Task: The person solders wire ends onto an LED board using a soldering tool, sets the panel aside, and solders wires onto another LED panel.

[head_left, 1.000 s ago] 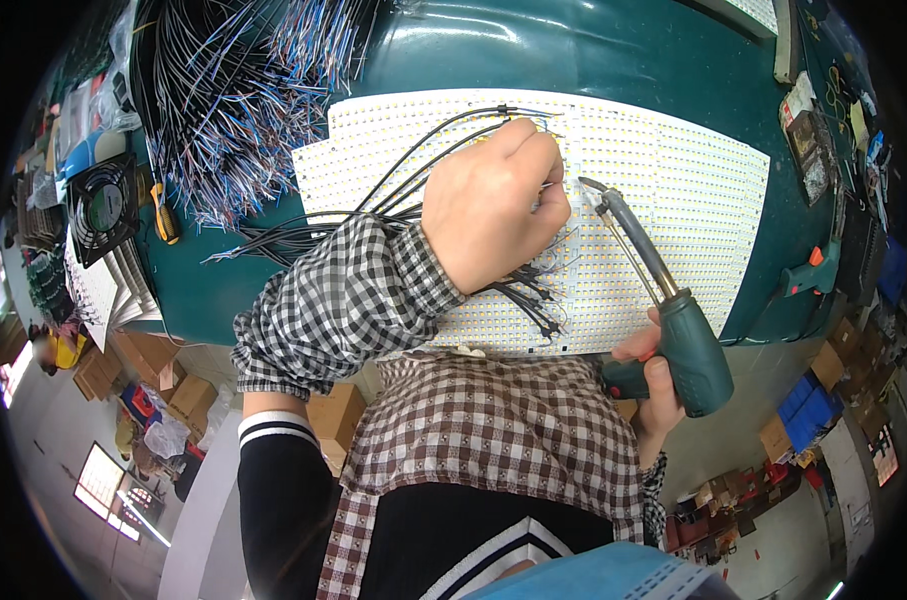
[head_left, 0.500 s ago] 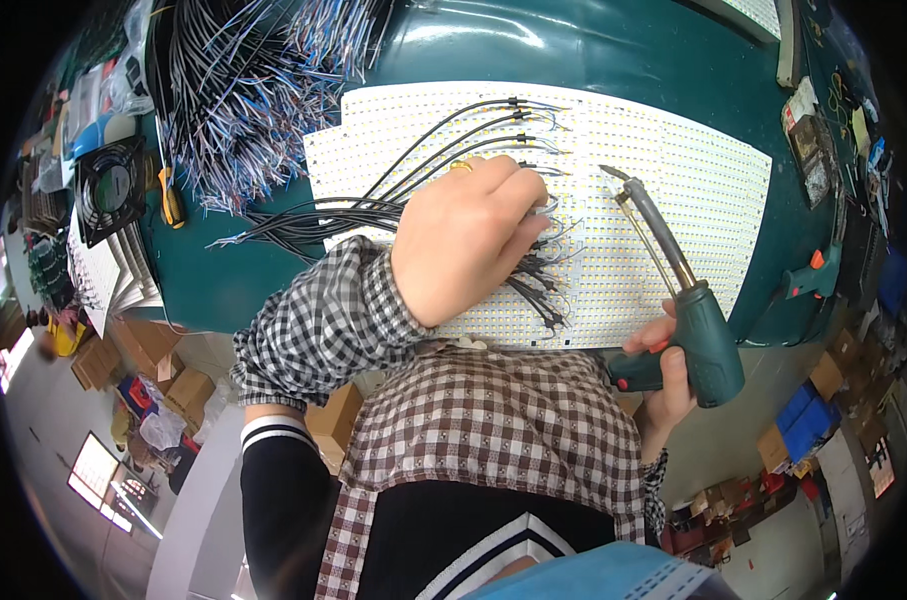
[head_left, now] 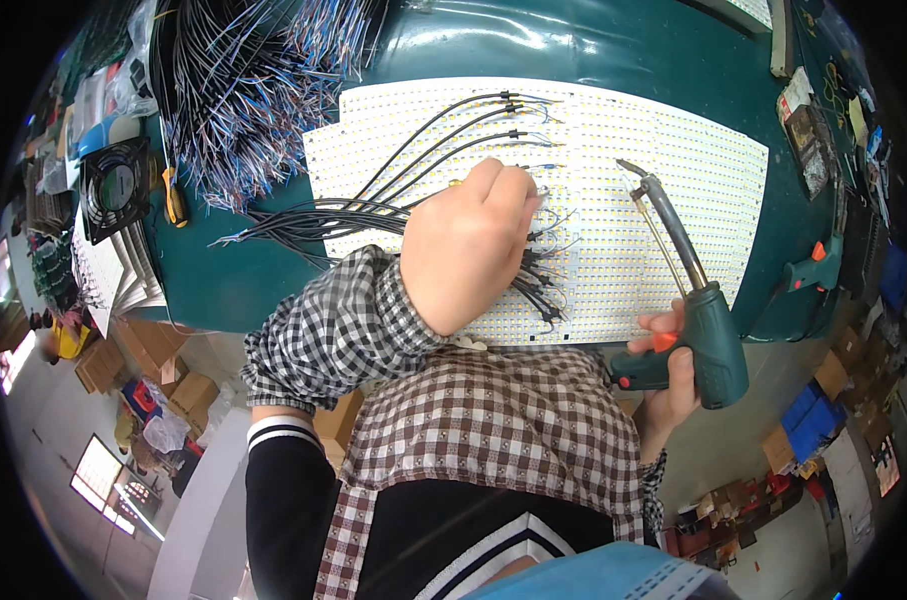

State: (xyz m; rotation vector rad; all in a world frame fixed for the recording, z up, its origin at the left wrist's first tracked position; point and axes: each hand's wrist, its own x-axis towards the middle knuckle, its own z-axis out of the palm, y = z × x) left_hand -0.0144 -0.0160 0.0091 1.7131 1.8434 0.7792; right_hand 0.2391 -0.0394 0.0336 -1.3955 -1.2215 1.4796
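A soldering gun (head_left: 715, 345) with a dark green body and a long metal barrel is gripped in my right hand (head_left: 676, 385), its fingers wrapped round the handle. Its tip points up over a white LED board (head_left: 673, 150), apart from the wires. Over the board's middle, my left hand (head_left: 468, 250) is closed in a pinch at the end of a black cable; the fingertips largely hide the wire. Several black cables (head_left: 443, 125) with thin stripped leads fan across the board, above and below this hand.
On the green table (head_left: 223, 265), a large bundle of cables (head_left: 243, 90) lies at the far left. Left of it are a yellow-handled screwdriver (head_left: 173, 197) and a black fan (head_left: 115, 190). Another green soldering gun (head_left: 816, 268) rests at the right.
My left hand has shifted slightly left, uncovering more of a cable end beyond it. The soldering gun's tip has moved a little right and away from that hand.
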